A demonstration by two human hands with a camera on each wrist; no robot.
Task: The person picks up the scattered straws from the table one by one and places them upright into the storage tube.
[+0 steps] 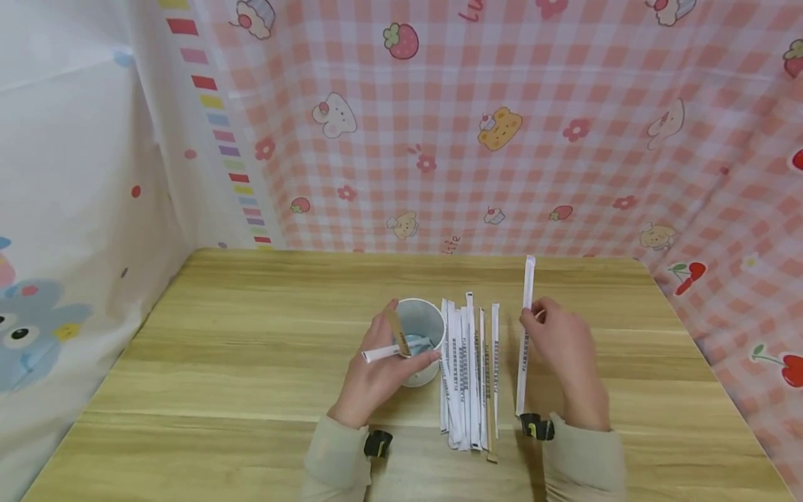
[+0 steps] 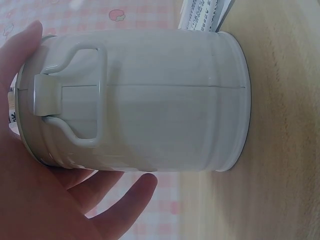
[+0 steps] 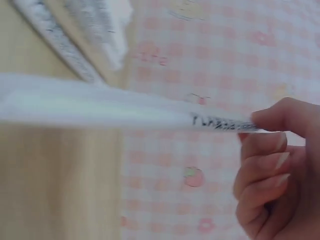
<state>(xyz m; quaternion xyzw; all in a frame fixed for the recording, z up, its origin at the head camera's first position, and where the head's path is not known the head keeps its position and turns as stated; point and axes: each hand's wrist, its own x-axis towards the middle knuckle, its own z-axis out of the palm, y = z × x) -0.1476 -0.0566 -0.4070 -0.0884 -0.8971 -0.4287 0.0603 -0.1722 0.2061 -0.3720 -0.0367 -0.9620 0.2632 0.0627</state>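
Pile [image 1: 472, 383]: we count six-plus sticks [image 1: 492, 432]
Left hand [image 1: 379, 369]: grips one bucket [image 2: 150, 107], pile's 10 o'clock
Bucket: two sticks [image 1: 394, 325]
Right hand [image 1: 564, 341]: pinches one stick [image 1: 524, 362], 2 o'clock

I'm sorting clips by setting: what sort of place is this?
Probably a makeshift tabletop recording booth: a yellowish wood-grain table enclosed by a pink-and-white checked backdrop and a white cartoon-printed sheet.
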